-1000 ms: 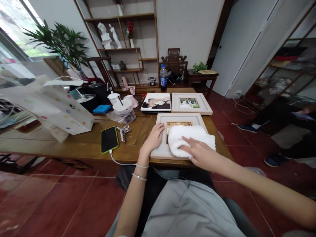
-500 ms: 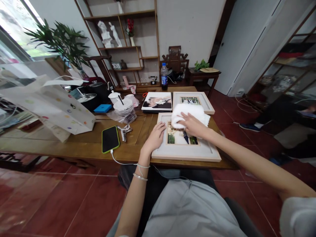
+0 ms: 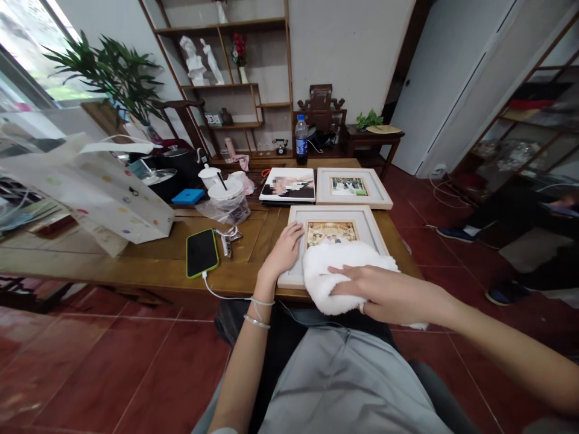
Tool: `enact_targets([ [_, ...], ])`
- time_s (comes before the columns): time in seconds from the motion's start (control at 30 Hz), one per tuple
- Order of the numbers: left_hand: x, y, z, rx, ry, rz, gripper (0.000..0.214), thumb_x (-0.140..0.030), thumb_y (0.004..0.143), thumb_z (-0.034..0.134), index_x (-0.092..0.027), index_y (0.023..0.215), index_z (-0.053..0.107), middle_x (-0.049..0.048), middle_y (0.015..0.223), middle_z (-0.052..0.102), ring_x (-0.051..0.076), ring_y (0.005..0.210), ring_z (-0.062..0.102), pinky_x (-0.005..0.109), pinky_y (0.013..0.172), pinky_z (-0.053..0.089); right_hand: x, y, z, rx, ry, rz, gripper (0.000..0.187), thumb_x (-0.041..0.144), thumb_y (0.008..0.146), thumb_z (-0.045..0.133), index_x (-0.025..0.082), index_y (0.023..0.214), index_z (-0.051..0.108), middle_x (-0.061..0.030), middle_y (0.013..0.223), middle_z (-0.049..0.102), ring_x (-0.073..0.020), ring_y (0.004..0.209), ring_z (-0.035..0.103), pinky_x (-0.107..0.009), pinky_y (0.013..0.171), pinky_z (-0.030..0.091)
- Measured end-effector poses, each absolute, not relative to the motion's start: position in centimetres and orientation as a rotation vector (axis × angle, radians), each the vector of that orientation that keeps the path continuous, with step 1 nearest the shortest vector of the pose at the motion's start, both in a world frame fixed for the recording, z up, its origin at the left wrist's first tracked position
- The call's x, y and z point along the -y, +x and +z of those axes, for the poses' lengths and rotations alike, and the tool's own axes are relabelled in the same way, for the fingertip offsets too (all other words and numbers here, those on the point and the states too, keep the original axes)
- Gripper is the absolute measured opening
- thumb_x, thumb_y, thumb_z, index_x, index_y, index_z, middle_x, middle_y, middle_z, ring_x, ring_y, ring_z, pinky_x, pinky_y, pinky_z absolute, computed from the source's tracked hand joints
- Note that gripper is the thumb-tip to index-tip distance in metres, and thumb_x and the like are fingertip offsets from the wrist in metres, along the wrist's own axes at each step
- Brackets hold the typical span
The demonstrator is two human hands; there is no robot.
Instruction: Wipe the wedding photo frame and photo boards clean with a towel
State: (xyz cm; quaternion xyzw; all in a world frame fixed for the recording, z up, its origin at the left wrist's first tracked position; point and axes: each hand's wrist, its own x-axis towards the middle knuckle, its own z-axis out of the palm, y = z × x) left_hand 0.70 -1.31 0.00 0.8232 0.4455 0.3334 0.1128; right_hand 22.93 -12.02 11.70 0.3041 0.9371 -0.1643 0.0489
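A light wooden picture frame (image 3: pixel 335 212) lies flat at the table's near edge, its photo partly covered. My left hand (image 3: pixel 283 248) rests with fingers stretched along the frame's left side. In my right hand (image 3: pixel 368 289) is a fluffy white cloth (image 3: pixel 326 276), gripped and pressed over the lower part of the frame, hiding its near right corner. Behind it lies a second picture frame (image 3: pixel 384 194) with a photo. To that one's left is a white-bordered photo panel (image 3: pixel 288 185).
A phone (image 3: pixel 202 253) on a white cable lies left of my left hand. Beyond it stand a lidded drink cup (image 3: pixel 226 196), a blue box (image 3: pixel 187 197) and a paper bag (image 3: pixel 136 211). A bottle (image 3: pixel 301 140) stands at the back. A person's legs (image 3: pixel 488 208) show at right.
My right hand has drawn the white cloth from the frame's upper part down toward me to its near edge, uncovering the photo's top. My left hand has stayed in place.
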Motion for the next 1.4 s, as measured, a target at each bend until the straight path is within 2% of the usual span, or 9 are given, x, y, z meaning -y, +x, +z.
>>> enact_targets([
  [0.1,1.3,0.7,0.0,-1.311,2.416,0.969,0.033,-0.013,0.088,0.035,-0.012,0.114,0.056,0.0124,0.130,0.051,0.022,0.130,0.035,0.045,0.109,0.030,11.4,22.8,9.8,-2.889,1.054,-0.408,0.058,0.002,0.065,0.044,0.023,0.118,0.053,-0.0125,0.139,0.039,-0.0262,0.114,0.050,-0.036,0.089,0.040],
  [0.27,1.2,0.6,-0.2,-1.300,2.418,0.981,0.033,-0.013,0.089,0.036,-0.009,0.114,0.056,0.0143,0.131,0.050,0.022,0.130,0.035,0.044,0.109,0.030,6.9,23.0,6.5,-2.988,1.145,-0.019,0.058,0.002,0.066,0.048,0.019,0.121,0.050,-0.0144,0.141,0.036,-0.0278,0.128,0.034,-0.042,0.101,0.031],
  [0.43,1.3,0.6,-0.2,-1.295,2.420,0.994,0.033,-0.014,0.089,0.036,-0.010,0.114,0.055,0.0140,0.131,0.050,0.022,0.130,0.035,0.046,0.109,0.030,0.7,23.6,5.7,-3.000,1.219,0.400,0.063,-0.005,0.063,0.045,0.017,0.121,0.048,-0.0121,0.147,0.025,-0.0289,0.134,0.020,-0.048,0.104,0.025],
  [0.53,1.3,0.6,-0.1,-1.293,2.411,0.984,0.033,-0.014,0.089,0.036,-0.011,0.115,0.055,0.0138,0.131,0.050,0.022,0.130,0.035,0.046,0.109,0.030,-1.6,23.2,5.8,-2.993,1.281,0.524,0.059,-0.004,0.065,0.046,0.015,0.121,0.048,-0.0122,0.148,0.023,-0.0305,0.135,0.015,-0.051,0.105,0.022],
  [0.67,1.4,0.6,0.0,-1.297,2.402,0.989,0.033,-0.014,0.088,0.035,-0.012,0.115,0.055,0.0132,0.131,0.050,0.022,0.131,0.034,0.046,0.109,0.030,-1.5,21.6,5.9,-2.953,1.152,0.413,0.056,-0.004,0.067,0.044,0.013,0.119,0.051,-0.0134,0.144,0.032,-0.0314,0.134,0.018,-0.051,0.103,0.023],
  [0.93,1.6,0.7,0.5,-1.316,2.389,0.944,0.034,-0.015,0.089,0.035,-0.012,0.116,0.055,0.0127,0.132,0.049,0.022,0.131,0.033,0.045,0.109,0.030,7.2,19.5,7.6,-2.977,0.873,0.136,0.046,0.003,0.074,0.043,0.011,0.118,0.054,-0.0211,0.133,0.044,-0.0329,0.121,0.041,-0.046,0.092,0.037],
  [1.17,1.8,0.6,0.7,-1.313,2.355,0.944,0.034,-0.015,0.088,0.039,-0.013,0.118,0.053,0.0131,0.134,0.048,0.022,0.131,0.033,0.046,0.109,0.028,12.3,20.3,9.9,-3.047,0.742,-0.154,0.050,-0.002,0.069,0.041,0.015,0.113,0.057,-0.0161,0.137,0.042,-0.0288,0.125,0.038,-0.042,0.096,0.037],
  [1.4,1.7,0.7,0.7,-1.319,2.372,0.934,0.033,-0.015,0.088,0.037,-0.012,0.117,0.054,0.0131,0.133,0.049,0.022,0.131,0.033,0.045,0.110,0.029,10.2,20.7,8.8,-2.980,0.962,-0.191,0.058,-0.002,0.064,0.043,0.019,0.117,0.055,-0.0141,0.138,0.041,-0.0270,0.124,0.040,-0.043,0.098,0.036],
])
